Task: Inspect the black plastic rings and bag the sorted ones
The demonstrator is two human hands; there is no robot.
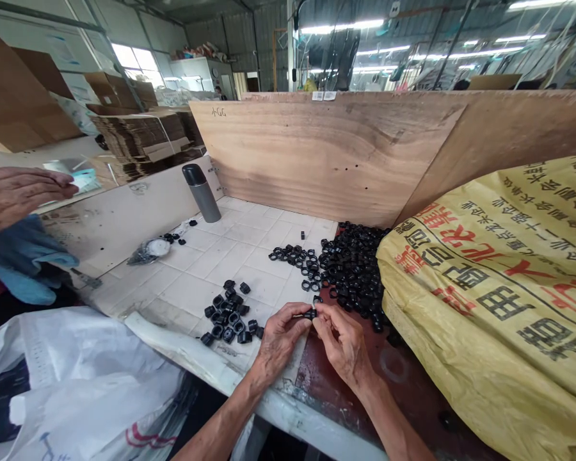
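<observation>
Between the fingertips of both hands is a small black plastic ring-shaped part (310,314), partly covered by the fingers. My left hand (282,336) pinches it from the left, thumb and forefinger closed on it. From the other side my right hand (342,336) also grips it with thumb and forefinger. Left of my hands lies a small cluster of black caps (231,314) on the white tiled tabletop (192,282). Beyond and right of the hands, loose black rings (292,255) spread out from a large heap of black parts (355,256).
A yellow printed sack (489,256) bulges over the right side. Plywood boards (317,153) wall the table's back. A grey flask (201,193) and a small clear bag (148,251) stand at left. Another person's hand (19,195) shows at far left, above a white sack (77,378).
</observation>
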